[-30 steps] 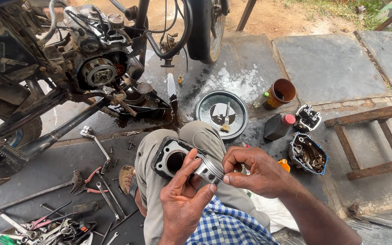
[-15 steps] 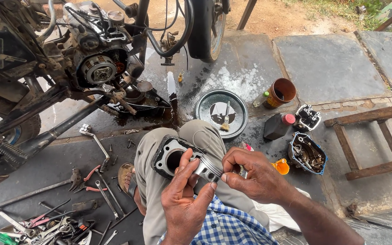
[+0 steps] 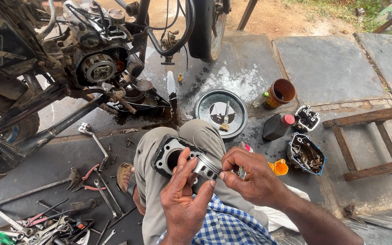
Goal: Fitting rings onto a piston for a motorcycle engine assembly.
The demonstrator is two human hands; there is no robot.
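Closest to the camera, the left hand (image 3: 184,199) is wrapped around a silver piston (image 3: 206,167), thumb and fingers closed on its ringed side, while the right hand (image 3: 250,177) comes in from the other side with its fingertips pinched at the piston's edge — the two hands meet on it, just above the person's lap. Directly behind the piston, resting on the khaki-trousered knee, lies a finned cylinder block (image 3: 169,154) with its dark bore facing up; the left thumb partly hides its near rim. A blue-checked shirt fills the bottom of the view.

To the left on the dark wet floor lie scattered tools (image 3: 69,204): spanners, pliers with red handles, a long bar and a ratchet handle. To the right, just past the right hand, sits a small orange cup (image 3: 280,167), and beyond it an engine cover with a blue gasket edge (image 3: 306,154), loose parts inside.

Farther out, a round metal pan (image 3: 221,111) holds a brush and dark liquid. Beside it stand a dark bottle with a red cap (image 3: 277,126), a rusty tin can (image 3: 280,93) and a small cylinder head part (image 3: 306,119). A wooden frame (image 3: 368,140) lies at the right edge.

At the far left stands the motorcycle (image 3: 91,59), its clutch side open — oil is pooled beneath it.
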